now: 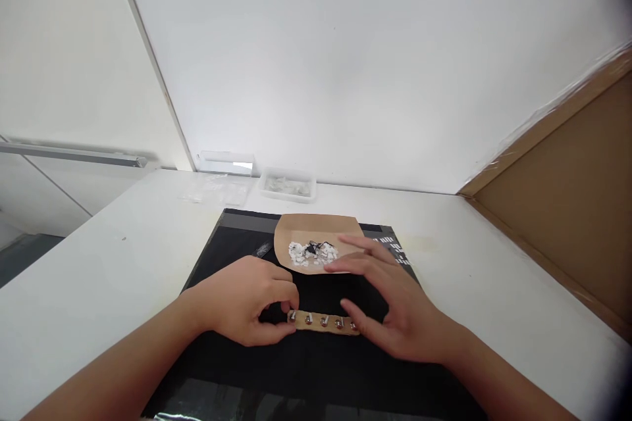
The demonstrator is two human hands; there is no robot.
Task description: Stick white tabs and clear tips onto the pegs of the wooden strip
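Brown paper mid-frame bears white bits; a plastic tub above holds pale pieces. Your left hand pinches the left end of a strip, lower centre; your right hand spreads loosely.

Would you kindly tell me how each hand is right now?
Left hand: closed, pinching the tan strip at its left end.
Right hand: open, apparently empty.

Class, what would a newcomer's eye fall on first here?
Likely the narrow tan strip with shiny metallic pieces, low centre on the flat black mat, its left end pinched by the bare left hand. Beyond it, a brown paper sheet bears small white and black scraps, the right hand hiding part of its right side.
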